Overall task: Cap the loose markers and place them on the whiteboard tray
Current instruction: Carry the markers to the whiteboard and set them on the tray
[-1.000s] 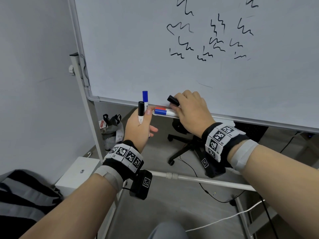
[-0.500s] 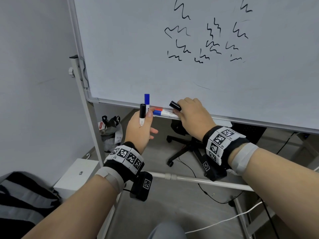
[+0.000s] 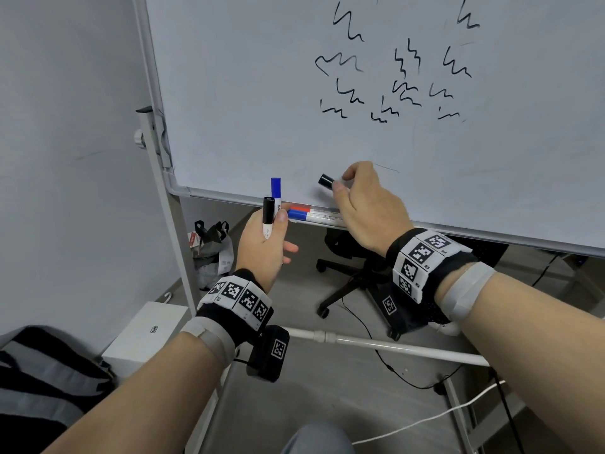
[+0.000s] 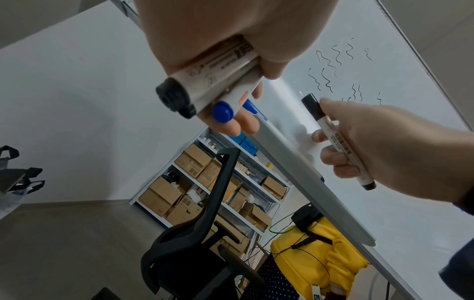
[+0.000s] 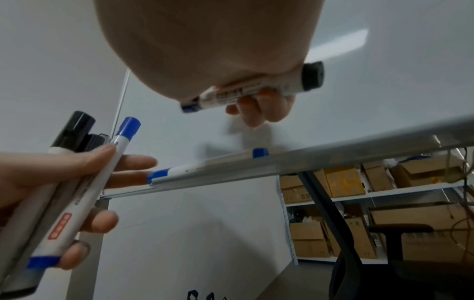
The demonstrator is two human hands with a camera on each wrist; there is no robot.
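Note:
My left hand (image 3: 273, 237) grips a bundle of capped markers upright below the whiteboard's left corner: a black-capped one (image 3: 267, 213) and a blue-capped one (image 3: 276, 191); the left wrist view shows their butt ends (image 4: 177, 97). My right hand (image 3: 343, 185) holds a black-capped marker (image 3: 325, 181) just above the whiteboard tray (image 3: 330, 223), in front of the board; its white barrel shows in the left wrist view (image 4: 338, 142) and the right wrist view (image 5: 256, 91). A red-capped marker (image 3: 302, 209) and a blue-capped marker (image 3: 299, 215) lie on the tray.
The whiteboard (image 3: 262, 93) carries black scribbles. Under it stand a black office chair (image 3: 347, 273), the stand's white crossbar (image 3: 393, 347) and loose cables. A white box (image 3: 144, 332) and a bag (image 3: 209, 253) sit by the left wall. Shelves of cardboard boxes (image 5: 333, 182) stand behind.
My right hand has risen off the tray with the black-capped marker and now holds it in front of the board. The left hand and its markers have stayed put.

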